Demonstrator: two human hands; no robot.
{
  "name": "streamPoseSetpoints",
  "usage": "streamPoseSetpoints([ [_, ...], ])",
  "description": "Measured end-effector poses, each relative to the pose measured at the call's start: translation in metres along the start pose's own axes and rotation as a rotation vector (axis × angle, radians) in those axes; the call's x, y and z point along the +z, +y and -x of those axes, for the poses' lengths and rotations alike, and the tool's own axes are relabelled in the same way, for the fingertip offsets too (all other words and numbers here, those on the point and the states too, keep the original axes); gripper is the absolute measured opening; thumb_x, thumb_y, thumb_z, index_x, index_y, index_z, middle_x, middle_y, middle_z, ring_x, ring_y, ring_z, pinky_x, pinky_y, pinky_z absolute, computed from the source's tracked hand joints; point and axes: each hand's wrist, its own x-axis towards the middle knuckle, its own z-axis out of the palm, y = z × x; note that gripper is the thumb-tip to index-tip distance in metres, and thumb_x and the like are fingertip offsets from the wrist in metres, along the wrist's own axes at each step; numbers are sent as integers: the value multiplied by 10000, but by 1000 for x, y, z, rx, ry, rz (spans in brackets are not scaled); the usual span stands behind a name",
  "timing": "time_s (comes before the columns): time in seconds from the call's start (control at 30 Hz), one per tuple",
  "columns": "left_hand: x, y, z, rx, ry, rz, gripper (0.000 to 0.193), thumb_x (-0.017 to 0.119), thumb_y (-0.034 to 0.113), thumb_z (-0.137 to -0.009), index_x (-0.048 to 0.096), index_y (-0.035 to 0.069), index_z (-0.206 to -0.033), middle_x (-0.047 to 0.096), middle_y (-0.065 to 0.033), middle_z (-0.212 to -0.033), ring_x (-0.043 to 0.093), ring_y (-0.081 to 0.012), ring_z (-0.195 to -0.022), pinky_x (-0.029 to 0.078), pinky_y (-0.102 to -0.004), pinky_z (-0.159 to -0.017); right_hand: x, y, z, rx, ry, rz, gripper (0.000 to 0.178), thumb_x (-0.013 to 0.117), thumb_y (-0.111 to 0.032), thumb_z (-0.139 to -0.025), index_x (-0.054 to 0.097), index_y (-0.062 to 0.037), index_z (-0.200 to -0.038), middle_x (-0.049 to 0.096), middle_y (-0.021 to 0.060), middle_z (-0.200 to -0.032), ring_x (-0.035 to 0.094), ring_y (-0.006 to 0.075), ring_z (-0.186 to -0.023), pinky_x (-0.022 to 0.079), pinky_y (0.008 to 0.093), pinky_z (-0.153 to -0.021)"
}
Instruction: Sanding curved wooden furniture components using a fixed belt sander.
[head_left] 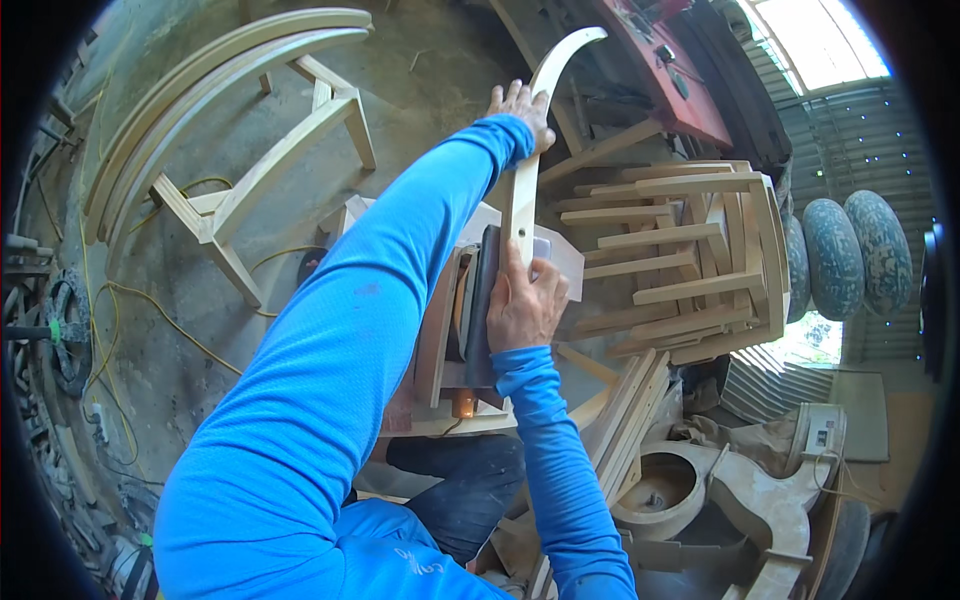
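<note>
A long pale curved wooden piece (524,195), bent like a chair's back leg, stands out ahead of me with a dark hole near its near end. My left hand (522,112) reaches across and closes round its upper part, just below the bend. Lower down, my right hand (526,308) grips the near end, its index finger laid along the wood. Beside the right hand runs an upright dark belt (481,345) that looks like a sander's. The wood's near end lies against or very close to it; I cannot tell which.
A curved wooden frame (285,165) stands on the concrete floor at the left, near a yellow cable (170,318). Stacked wooden frames (690,260) fill the right side. A cream-coloured machine housing (775,500) stands lower right, and a red bench (690,85) at the far right.
</note>
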Motion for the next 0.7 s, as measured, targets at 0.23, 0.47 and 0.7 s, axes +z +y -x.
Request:
streamPoseSetpoints([
  [0.23, 6, 41, 110, 27, 1, -142, 797, 515, 392, -934, 272, 92, -1631, 247, -236, -1678, 89, -381, -1598, 36, -564, -1279, -58, -5, 100, 7, 13, -67, 545, 710, -70, -837, 663, -170, -1371, 553, 166, -1132, 541, 357, -1044, 445, 465, -918],
  [0.47, 19, 78, 270, 24, -27, -268, 786, 455, 400, -973, 231, 61, -1646, 137, -221, -1719, -24, -410, -1601, -62, -593, -1259, -131, -7, 241, 57, -149, -223, 622, 731, -34, -794, 642, -178, -1392, 554, 180, -1196, 533, 382, -1075, 463, 472, -943],
  [0.7, 37, 121, 422, 76, -66, -311, 909, 599, 470, -909, 264, 22, -1625, 140, -256, -1703, -24, -425, -1596, -69, -630, -1246, -202, -16, 376, 85, -214, -317, 568, 763, -46, -773, 693, -148, -1328, 585, 178, -1191, 551, 372, -1045, 481, 443, -900],
])
